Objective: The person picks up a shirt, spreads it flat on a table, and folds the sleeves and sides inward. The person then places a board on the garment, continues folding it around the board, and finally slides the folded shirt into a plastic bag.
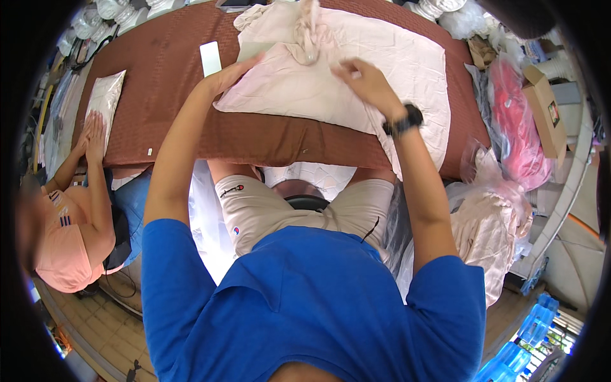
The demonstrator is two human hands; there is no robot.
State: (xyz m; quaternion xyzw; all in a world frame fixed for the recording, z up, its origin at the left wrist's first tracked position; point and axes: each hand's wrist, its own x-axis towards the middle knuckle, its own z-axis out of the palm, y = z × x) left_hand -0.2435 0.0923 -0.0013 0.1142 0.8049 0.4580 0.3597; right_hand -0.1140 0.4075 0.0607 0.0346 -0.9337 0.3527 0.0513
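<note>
A pale pink cloth (394, 70), thin and creased, is spread over the brown-covered table in front of me. Its upper middle is bunched into a twisted strip (307, 38), and its right side hangs over the near edge. My left hand (232, 75) lies at the cloth's left edge, fingers stretched out toward the fabric. Over the middle of the cloth is my right hand (364, 81), with a black watch on the wrist. Its fingers look bent but are blurred, and whether they pinch any fabric cannot be made out.
A white card-like rectangle (210, 58) lies beyond my left hand. At the left, another person's hands (95, 134) press on a plastic-wrapped packet (107, 92). Bagged red fabric (512, 118) and a cardboard box (544, 111) stand right; a bag of pale fabric (487, 219) sits below.
</note>
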